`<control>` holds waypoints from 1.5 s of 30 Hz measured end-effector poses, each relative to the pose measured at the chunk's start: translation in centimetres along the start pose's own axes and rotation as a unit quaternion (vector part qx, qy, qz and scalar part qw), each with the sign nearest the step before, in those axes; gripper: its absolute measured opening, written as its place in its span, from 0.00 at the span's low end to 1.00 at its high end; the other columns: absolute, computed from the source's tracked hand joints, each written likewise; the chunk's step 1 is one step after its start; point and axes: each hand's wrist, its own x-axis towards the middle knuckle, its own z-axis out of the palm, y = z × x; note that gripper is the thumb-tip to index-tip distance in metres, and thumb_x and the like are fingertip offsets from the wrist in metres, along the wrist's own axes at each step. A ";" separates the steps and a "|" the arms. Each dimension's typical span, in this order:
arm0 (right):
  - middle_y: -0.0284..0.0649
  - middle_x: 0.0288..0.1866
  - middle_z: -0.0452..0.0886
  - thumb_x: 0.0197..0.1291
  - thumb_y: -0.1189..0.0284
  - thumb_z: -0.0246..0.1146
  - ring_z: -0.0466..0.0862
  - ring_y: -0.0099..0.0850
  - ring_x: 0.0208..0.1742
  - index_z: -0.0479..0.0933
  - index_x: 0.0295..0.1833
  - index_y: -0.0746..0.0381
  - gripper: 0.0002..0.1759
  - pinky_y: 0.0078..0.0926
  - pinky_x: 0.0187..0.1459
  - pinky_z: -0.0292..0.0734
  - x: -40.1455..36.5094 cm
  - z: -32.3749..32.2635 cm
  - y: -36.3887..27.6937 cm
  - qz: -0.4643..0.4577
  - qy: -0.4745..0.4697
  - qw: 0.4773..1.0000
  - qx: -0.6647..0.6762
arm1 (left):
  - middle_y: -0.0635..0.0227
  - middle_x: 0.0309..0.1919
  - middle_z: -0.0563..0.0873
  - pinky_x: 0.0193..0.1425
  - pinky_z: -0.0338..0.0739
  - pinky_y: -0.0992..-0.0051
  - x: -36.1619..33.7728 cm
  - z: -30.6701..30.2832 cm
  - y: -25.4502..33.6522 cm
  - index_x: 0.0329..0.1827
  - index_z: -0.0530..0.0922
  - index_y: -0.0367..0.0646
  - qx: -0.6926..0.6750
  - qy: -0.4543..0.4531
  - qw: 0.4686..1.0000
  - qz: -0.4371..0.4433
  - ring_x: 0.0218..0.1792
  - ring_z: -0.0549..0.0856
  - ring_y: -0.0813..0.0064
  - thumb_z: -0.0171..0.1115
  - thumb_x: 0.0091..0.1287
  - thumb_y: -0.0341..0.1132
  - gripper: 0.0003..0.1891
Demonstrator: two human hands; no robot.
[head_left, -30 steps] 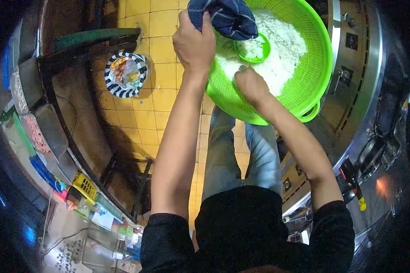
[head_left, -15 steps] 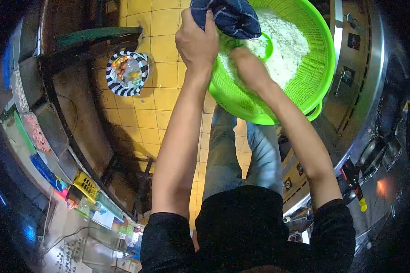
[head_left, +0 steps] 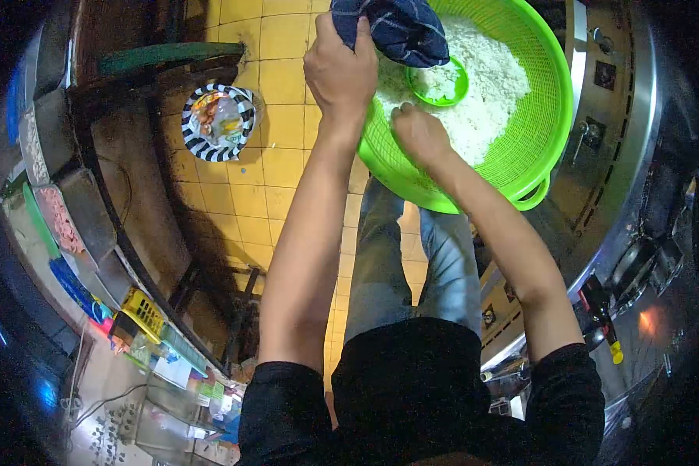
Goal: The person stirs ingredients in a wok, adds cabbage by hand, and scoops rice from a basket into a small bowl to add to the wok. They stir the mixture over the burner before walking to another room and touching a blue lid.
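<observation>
Green plastic mesh forms the wide basket (head_left: 533,128) that holds a broad heap of white rice (head_left: 493,93), its near rim just above the person's knees in this view. A small green dish (head_left: 464,87) sits on the heap with some rice in it, partly overlapped by a dark blue cloth (head_left: 402,33). The left hand (head_left: 342,76) is clamped on the cloth, thumb laid over its near edge; that hold looks firm, and it is best kept above the loose grains so that no fold drags through them. The right hand (head_left: 425,138) is low inside the basket, at the near left edge of the rice, its knuckles up. Its fingers look curled together, but the tips are hidden, so whether they close on anything cannot be told.

Good handling here calls for short, light strokes of the right hand, with the wrist clear of the small dish, since a knock could tip it. Pressing hard may clump or crush the grains. With neither palm seen bracing the rim, sideways pushes could rock the basket. To the left, a striped bin liner (head_left: 196,144) stands open on the yellow floor tiles (head_left: 283,81), well apart from the basket.
</observation>
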 end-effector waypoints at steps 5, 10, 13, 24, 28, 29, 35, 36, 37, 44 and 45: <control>0.46 0.32 0.78 0.48 0.77 0.54 0.81 0.41 0.40 0.75 0.27 0.64 0.05 0.33 0.33 0.80 -0.5 -0.8 0.5 -0.045 0.053 0.997 -0.030 | 0.50 0.26 0.82 0.33 0.75 0.61 0.0 0.2 0.0 0.37 0.74 0.37 0.020 0.018 1.000 0.009 0.30 0.83 0.50 0.59 0.62 0.44 0.16; 0.49 0.35 0.77 0.50 0.76 0.54 0.80 0.42 0.40 0.73 0.34 0.67 0.07 0.31 0.29 0.79 -1.2 0.4 0.0 0.017 0.070 0.996 -0.052 | 0.50 0.26 0.83 0.34 0.75 0.61 -0.2 -0.2 1.0 0.37 0.74 0.37 0.021 0.017 1.000 0.011 0.30 0.83 0.49 0.58 0.62 0.44 0.16; 0.54 0.39 0.75 0.51 0.77 0.53 0.79 0.46 0.42 0.71 0.40 0.69 0.10 0.33 0.32 0.80 -1.0 0.3 0.9 0.006 0.002 1.000 -0.030 | 0.50 0.27 0.83 0.34 0.75 0.60 -0.1 0.0 0.4 0.38 0.74 0.37 0.019 0.019 1.000 0.010 0.31 0.83 0.49 0.58 0.62 0.43 0.16; 0.56 0.44 0.74 0.55 0.77 0.51 0.76 0.51 0.45 0.72 0.44 0.70 0.13 0.41 0.47 0.75 -2.1 -0.7 0.7 0.012 0.071 0.997 0.035 | 0.50 0.27 0.83 0.35 0.75 0.61 0.0 0.0 0.2 0.38 0.74 0.36 0.003 0.027 0.999 0.031 0.31 0.83 0.49 0.59 0.61 0.43 0.15; 0.55 0.37 0.77 0.54 0.78 0.51 0.77 0.49 0.42 0.75 0.36 0.70 0.09 0.39 0.46 0.73 -1.5 -3.5 1.9 0.003 0.103 0.988 0.112 | 0.51 0.27 0.83 0.35 0.75 0.62 -0.2 -0.3 1.2 0.38 0.74 0.37 0.015 0.015 1.000 0.003 0.32 0.83 0.50 0.58 0.62 0.42 0.15; 0.54 0.34 0.77 0.53 0.79 0.52 0.77 0.50 0.40 0.75 0.34 0.69 0.08 0.39 0.44 0.72 -1.3 -4.4 2.3 0.004 0.153 0.979 0.131 | 0.51 0.27 0.83 0.35 0.75 0.62 -0.2 -0.3 1.2 0.38 0.74 0.37 0.032 0.014 0.999 -0.005 0.32 0.83 0.50 0.58 0.62 0.42 0.15; 0.48 0.39 0.77 0.52 0.62 0.64 0.78 0.46 0.40 0.78 0.38 0.63 0.15 0.40 0.43 0.74 0.7 -6.3 6.3 0.041 0.178 0.983 0.022 | 0.51 0.28 0.83 0.36 0.75 0.62 0.0 -0.1 0.1 0.39 0.75 0.37 0.004 0.012 1.000 0.002 0.32 0.83 0.51 0.57 0.63 0.42 0.15; 0.48 0.43 0.77 0.52 0.63 0.63 0.78 0.46 0.42 0.78 0.40 0.63 0.14 0.40 0.43 0.74 1.0 -5.1 7.6 -0.016 0.260 0.965 -0.006 | 0.51 0.28 0.83 0.36 0.75 0.62 0.0 0.0 0.0 0.39 0.75 0.37 0.003 0.012 1.000 0.003 0.32 0.83 0.51 0.57 0.63 0.42 0.15; 0.48 0.43 0.77 0.52 0.63 0.63 0.78 0.46 0.42 0.78 0.40 0.63 0.14 0.40 0.43 0.74 1.2 -5.2 8.1 -0.015 0.260 0.965 -0.005 | 0.51 0.28 0.83 0.36 0.74 0.62 -0.1 0.0 -0.1 0.40 0.75 0.37 0.006 0.013 1.000 0.000 0.32 0.83 0.51 0.56 0.63 0.42 0.15; 0.62 0.42 0.77 0.55 0.78 0.51 0.78 0.56 0.42 0.70 0.45 0.68 0.11 0.47 0.43 0.73 1.4 -4.3 10.3 0.199 0.139 0.964 0.107 | 0.50 0.29 0.83 0.37 0.74 0.62 -0.1 -0.1 0.1 0.42 0.75 0.36 0.006 0.007 1.000 -0.017 0.34 0.82 0.50 0.54 0.65 0.41 0.15; 0.62 0.37 0.77 0.54 0.79 0.52 0.78 0.57 0.39 0.70 0.42 0.69 0.10 0.48 0.41 0.73 1.4 -4.3 9.8 0.197 0.120 0.965 0.122 | 0.50 0.29 0.83 0.37 0.74 0.62 0.2 0.0 0.2 0.42 0.75 0.36 0.004 0.009 1.000 -0.010 0.34 0.82 0.50 0.54 0.65 0.41 0.15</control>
